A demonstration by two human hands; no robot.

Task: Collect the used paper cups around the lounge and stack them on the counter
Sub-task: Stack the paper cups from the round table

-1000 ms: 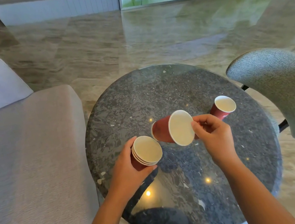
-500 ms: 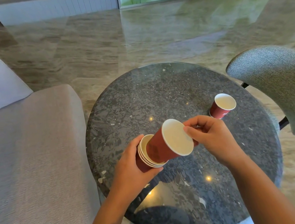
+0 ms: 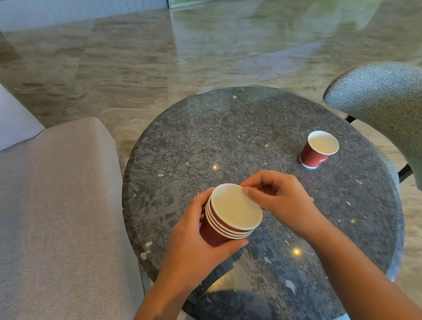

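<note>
The left hand (image 3: 196,244) wraps around a stack of 4 red cups (image 3: 234,208) over the table (image 3: 228,136), and the right hand (image 3: 281,199) pinches its top rim. 1 lone cup (image 3: 319,149) stands beyond the right hand, apart.

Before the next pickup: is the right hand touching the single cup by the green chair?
Apart. The head view shows dark tabletop between the right hand and the single cup; its fingers sit at the stack.

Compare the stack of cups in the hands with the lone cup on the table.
The stack is several nested cups; the lone cup is single. The stack is gripped in the left hand; the lone cup stands untouched on the table. Both are red with white rims.
</note>
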